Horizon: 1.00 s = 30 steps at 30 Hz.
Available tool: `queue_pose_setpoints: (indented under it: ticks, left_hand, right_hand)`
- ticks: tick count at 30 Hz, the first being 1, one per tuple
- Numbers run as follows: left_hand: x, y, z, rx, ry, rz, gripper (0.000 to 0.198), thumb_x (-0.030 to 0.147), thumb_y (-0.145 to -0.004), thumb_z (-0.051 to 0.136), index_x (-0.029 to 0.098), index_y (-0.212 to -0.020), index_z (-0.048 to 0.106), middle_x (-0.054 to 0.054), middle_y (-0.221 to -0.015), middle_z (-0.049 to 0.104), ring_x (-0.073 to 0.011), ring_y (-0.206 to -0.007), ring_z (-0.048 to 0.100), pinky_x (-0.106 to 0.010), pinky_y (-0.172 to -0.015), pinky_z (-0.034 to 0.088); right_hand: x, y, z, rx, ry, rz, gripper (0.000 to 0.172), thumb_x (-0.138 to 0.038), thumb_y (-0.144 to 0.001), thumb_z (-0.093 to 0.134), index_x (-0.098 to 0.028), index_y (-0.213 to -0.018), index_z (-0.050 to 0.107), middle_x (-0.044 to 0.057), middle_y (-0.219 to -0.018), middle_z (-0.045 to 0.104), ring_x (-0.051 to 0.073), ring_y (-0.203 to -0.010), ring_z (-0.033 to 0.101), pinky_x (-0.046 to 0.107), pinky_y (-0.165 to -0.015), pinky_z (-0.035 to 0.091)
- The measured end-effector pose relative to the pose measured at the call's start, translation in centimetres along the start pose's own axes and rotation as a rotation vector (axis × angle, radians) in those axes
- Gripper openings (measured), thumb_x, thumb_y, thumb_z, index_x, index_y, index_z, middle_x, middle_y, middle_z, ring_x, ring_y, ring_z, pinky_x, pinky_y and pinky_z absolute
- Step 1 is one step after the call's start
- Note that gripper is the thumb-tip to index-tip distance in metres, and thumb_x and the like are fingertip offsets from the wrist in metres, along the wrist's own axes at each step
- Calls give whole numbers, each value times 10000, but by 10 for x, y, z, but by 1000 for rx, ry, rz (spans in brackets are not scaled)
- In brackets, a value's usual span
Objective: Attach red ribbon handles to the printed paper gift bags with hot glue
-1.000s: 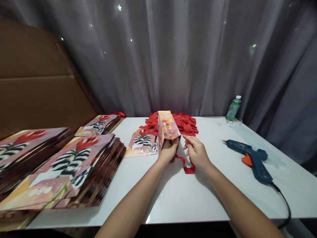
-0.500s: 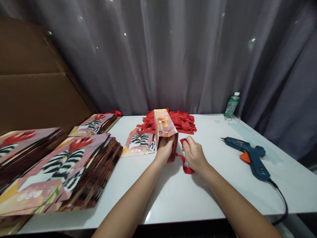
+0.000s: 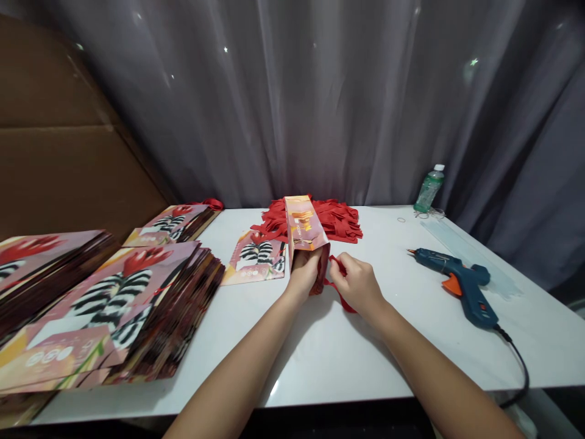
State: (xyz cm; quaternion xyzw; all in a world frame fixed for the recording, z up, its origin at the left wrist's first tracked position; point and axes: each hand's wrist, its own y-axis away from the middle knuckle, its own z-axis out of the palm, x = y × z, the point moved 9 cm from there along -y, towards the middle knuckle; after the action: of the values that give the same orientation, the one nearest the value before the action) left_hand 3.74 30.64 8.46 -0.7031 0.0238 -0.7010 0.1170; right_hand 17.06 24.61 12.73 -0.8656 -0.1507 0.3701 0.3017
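My left hand (image 3: 304, 274) grips the near end of a printed paper bag (image 3: 301, 227) that stands on edge on the white table (image 3: 329, 347). Close beside it on the right, my right hand (image 3: 359, 283) pinches a red ribbon (image 3: 342, 300) whose loop trails down onto the table under the hand. The ribbon's upper end sits right at the bag's opening. Behind the bag lies a heap of red ribbons (image 3: 340, 218).
Thick stacks of flat printed bags (image 3: 132, 299) fill the left side, with a smaller stack (image 3: 180, 221) further back and one flat bag (image 3: 256, 261) beside the held one. A blue glue gun (image 3: 459, 285) with cord lies at right, a green bottle (image 3: 429, 189) behind it. Grey curtain at back.
My right hand has moved left with the ribbon until it is against the bag's opening. The left hand keeps its hold on the bag.
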Motion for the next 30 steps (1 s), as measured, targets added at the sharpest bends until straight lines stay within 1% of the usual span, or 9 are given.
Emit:
queue_pose_setpoints:
  ticks: [2,6,9,12,15,17,20,25,30]
  left_hand:
    - [-1,0,1,-3,5,2,345,493,-809,611,216,-1012,645,-48,-1061,696,-236,-1119,599,-306,-933,484]
    - [-4,-1,5,-31,27,-15,376,545,-769,649,204,-928,634,-30,-767,670,-219,-874,654,-282,-726,531]
    - [-6,0,8,-61,53,-29,398,561,-746,673,204,-918,628,-12,-682,630,-200,-765,646,-268,-647,518]
    - [-6,2,11,-91,84,-43,432,574,-721,694,197,-920,630,-10,-690,630,-186,-721,631,-263,-619,501]
    - [-6,2,16,-127,132,-53,471,601,-717,678,185,-936,639,-15,-753,652,-164,-696,611,-258,-615,485]
    - [-8,2,18,-143,166,-63,484,607,-716,669,175,-931,644,-16,-767,656,-153,-670,593,-259,-608,475]
    - [-11,0,16,-130,212,-73,464,580,-710,677,168,-921,644,-10,-771,654,-144,-670,577,-258,-628,468]
    - [-14,-1,14,-119,245,-76,442,537,-713,675,173,-964,658,-24,-878,678,-157,-742,586,-265,-682,469]
    - [-13,0,14,-122,219,-83,436,535,-712,664,172,-953,666,-43,-879,687,-186,-772,603,-287,-698,474]
  right_hand:
    - [0,0,0,-2,7,-7,241,-252,-887,396,-245,-650,355,-28,-543,440,129,-488,356,269,-523,277]
    - [-1,0,0,9,11,-20,242,-245,-883,406,-245,-644,363,-29,-534,447,127,-479,361,266,-514,280]
    - [-3,0,-3,37,10,-26,249,-238,-882,410,-244,-640,351,-37,-526,433,120,-470,347,263,-510,277]
    - [-4,1,-5,72,5,-33,254,-234,-880,413,-243,-636,344,-42,-526,429,116,-473,349,257,-512,285]
    - [-5,2,-7,101,-3,-47,244,-228,-880,408,-240,-641,356,-37,-544,446,118,-486,374,253,-520,307]
    - [-6,2,-7,111,-9,-62,222,-214,-873,407,-235,-653,382,-29,-561,469,122,-499,400,250,-529,327]
    - [-7,2,-6,113,-18,-82,175,-195,-865,416,-221,-698,456,-12,-594,530,128,-516,445,246,-543,357]
    - [-7,2,-4,98,-22,-101,154,-191,-878,419,-198,-776,534,11,-640,590,138,-543,497,244,-565,383]
    - [-5,2,0,66,-15,-93,172,-202,-882,410,-200,-747,517,16,-641,581,143,-557,501,250,-572,374]
